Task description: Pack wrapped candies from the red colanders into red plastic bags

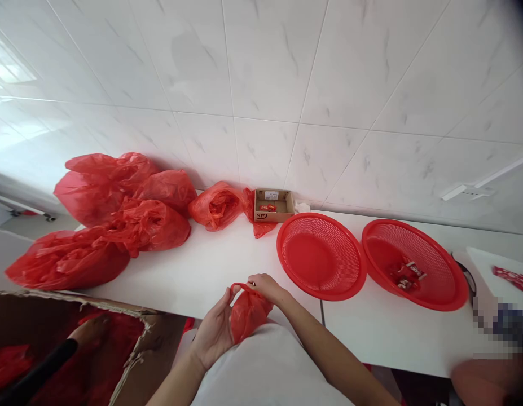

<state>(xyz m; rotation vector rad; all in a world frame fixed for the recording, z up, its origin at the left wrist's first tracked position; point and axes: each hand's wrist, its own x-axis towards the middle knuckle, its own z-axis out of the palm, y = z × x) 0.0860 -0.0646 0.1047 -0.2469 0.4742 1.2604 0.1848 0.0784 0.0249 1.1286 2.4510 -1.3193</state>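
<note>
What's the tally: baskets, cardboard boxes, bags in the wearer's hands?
Baskets: 2
Cardboard boxes: 2
Bag in left hand and right hand: 1
Total: 5

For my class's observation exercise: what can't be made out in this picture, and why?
All in the head view:
- Contents of the small red bag: hidden by its crumpled film.
- Some fingers of the right hand: hidden by the hand itself.
- Contents of the tabletop bags: hidden by folded film.
- Fine print on the packets: too small.
- The person beyond the dark sleeve: cut off by the picture's edge.
</note>
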